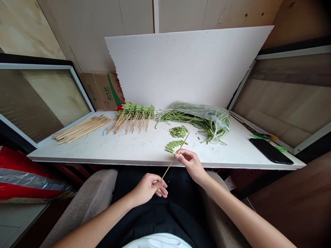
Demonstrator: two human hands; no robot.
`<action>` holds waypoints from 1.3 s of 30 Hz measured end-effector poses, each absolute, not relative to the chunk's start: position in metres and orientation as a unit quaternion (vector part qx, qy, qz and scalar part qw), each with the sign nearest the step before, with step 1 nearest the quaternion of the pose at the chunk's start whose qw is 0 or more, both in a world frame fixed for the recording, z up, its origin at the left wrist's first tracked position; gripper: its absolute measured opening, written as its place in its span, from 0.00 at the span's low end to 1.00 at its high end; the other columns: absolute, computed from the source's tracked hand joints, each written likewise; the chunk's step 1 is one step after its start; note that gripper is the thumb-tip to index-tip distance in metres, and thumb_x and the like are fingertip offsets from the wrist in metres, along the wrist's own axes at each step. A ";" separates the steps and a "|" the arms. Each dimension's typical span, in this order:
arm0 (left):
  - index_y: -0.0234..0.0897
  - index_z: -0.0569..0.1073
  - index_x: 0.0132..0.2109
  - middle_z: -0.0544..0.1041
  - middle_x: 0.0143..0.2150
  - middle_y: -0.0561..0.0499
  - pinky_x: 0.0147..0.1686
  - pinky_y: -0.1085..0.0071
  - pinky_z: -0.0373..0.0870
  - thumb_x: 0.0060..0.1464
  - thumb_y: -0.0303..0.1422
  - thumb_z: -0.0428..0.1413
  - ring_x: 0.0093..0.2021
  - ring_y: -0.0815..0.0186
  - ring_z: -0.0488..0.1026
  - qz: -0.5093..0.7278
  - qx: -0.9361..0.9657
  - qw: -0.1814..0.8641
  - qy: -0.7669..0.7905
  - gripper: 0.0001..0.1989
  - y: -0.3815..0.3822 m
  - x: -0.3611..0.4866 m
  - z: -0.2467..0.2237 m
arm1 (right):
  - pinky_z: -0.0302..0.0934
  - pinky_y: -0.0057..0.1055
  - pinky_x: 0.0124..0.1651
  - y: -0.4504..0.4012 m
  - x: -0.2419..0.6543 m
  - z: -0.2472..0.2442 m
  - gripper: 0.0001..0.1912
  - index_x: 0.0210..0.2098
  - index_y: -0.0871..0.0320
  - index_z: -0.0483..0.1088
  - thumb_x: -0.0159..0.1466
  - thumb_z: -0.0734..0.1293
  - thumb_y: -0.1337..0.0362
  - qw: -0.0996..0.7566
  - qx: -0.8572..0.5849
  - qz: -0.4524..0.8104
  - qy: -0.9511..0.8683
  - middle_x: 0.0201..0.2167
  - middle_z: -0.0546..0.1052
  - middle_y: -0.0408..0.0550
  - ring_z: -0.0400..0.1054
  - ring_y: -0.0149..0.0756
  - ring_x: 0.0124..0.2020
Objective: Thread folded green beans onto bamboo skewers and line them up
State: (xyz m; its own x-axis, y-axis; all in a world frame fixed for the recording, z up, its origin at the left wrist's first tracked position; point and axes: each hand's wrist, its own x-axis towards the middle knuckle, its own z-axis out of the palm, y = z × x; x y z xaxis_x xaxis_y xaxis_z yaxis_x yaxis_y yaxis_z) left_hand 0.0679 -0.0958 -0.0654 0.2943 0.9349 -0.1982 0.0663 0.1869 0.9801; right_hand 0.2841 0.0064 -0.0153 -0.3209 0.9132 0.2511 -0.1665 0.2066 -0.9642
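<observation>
Left hand [152, 186]: I am watching it from the head camera as it is gripping the lower end of a thin wooden skewer [183, 142], thumb against forefinger, the other fingers curling loosely.

Right hand [190, 162]: thumb and forefinger are pinching a short green bean piece [173, 153] at the skewer's shaft; whether the wood is piercing it, I cannot tell.

Skewer: slanting up and to the right, its lower end standing off the table's front edge, its upper end lying over the white tabletop [144, 148].

Row of cut bean pieces [177, 145]: lying side by side just beyond the right hand.

Pile of cut bean pieces [178, 131]: sitting behind the row, loosely heaped.

Long beans [178, 117]: lying farther back, partly inside a clear plastic bag [222, 117].

Loaded skewers [136, 111]: lying stacked at the back, left of the bag, their bare ends pointing toward me.

Bare skewers [82, 129]: lying in a flat bundle at the table's left.

Black phone [270, 151]: resting at the right front, a small green item [281, 149] just beside it.

White board [181, 65]: standing upright along the back.

Cardboard box [99, 89]: sitting at the back left, partly behind the board.
</observation>
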 end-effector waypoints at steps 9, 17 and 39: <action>0.31 0.80 0.44 0.84 0.33 0.43 0.28 0.69 0.71 0.69 0.53 0.52 0.24 0.65 0.77 0.390 0.618 0.448 0.515 0.27 -0.075 0.041 -0.063 | 0.66 0.42 0.48 0.047 0.317 -0.017 0.23 0.41 0.53 0.82 0.71 0.66 0.42 0.499 -0.366 0.389 -0.683 0.49 0.83 0.54 0.73 0.51 0.51; 0.37 0.79 0.45 0.81 0.39 0.46 0.38 0.67 0.74 0.72 0.31 0.47 0.36 0.62 0.78 0.413 0.719 0.094 0.551 0.15 -0.061 -0.001 -0.056 | 0.61 0.51 0.54 0.103 0.340 -0.031 0.16 0.45 0.56 0.84 0.70 0.65 0.58 0.356 -0.482 0.042 -0.799 0.42 0.82 0.59 0.67 0.56 0.46; 0.38 0.81 0.58 0.82 0.41 0.45 0.40 0.70 0.77 0.72 0.29 0.51 0.40 0.64 0.80 0.467 0.731 0.012 0.497 0.17 -0.054 -0.017 -0.062 | 0.72 0.40 0.49 0.093 0.338 -0.030 0.26 0.41 0.53 0.82 0.52 0.82 0.42 0.576 -0.346 0.564 -0.480 0.41 0.84 0.51 0.76 0.42 0.41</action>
State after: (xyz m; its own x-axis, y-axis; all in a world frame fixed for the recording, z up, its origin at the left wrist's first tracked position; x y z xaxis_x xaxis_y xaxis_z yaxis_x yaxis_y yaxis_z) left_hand -0.0171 -0.0536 -0.0620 0.0704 0.7388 0.6703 0.7159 -0.5054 0.4818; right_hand 0.3384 0.0929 -0.0301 -0.0980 0.9818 0.1624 -0.3178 0.1237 -0.9401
